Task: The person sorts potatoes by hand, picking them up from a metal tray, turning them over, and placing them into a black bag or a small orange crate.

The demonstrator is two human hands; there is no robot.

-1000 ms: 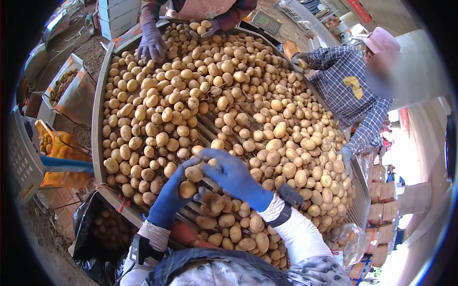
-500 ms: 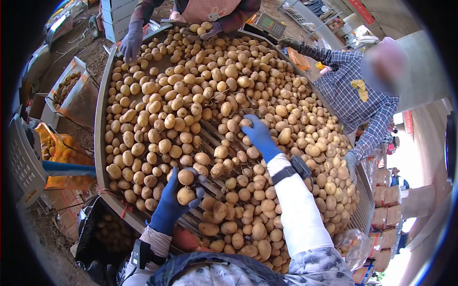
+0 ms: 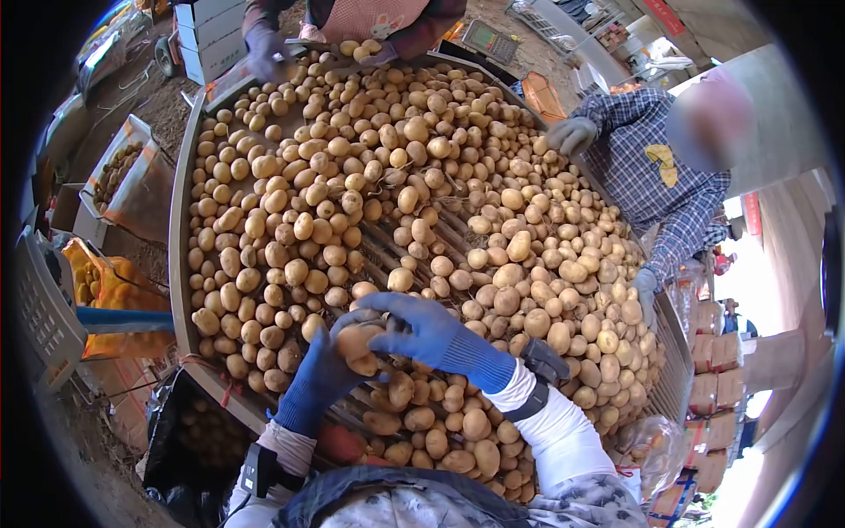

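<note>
The left hand (image 3: 319, 380), in a blue glove, is closed from below around a potato (image 3: 356, 343), which sits at the near edge of the table (image 3: 179, 255), just above the pile. The potato is light brown, oval and smooth, with a dull dry skin and some darker spots. The right hand (image 3: 427, 333), also in a blue glove, lies over the potato with the fingers stretched and a little bent, touching its top; whether it grips cannot be told. The table is long, with a metal rim and bare rollers (image 3: 387, 242) showing in the middle, and it is covered with many similar potatoes (image 3: 352, 167). At the far end a person in purple gloves (image 3: 262, 42) stands, and on the right a person in a checked shirt (image 3: 647, 176) reaches in with a grey glove (image 3: 570, 135). On the left hangs an orange net bag (image 3: 110, 282), and a black bag (image 3: 189, 431) with potatoes stands below the table. The place is outdoors on a dirt ground (image 3: 163, 101), with cardboard boxes (image 3: 704, 352) on the right.
</note>
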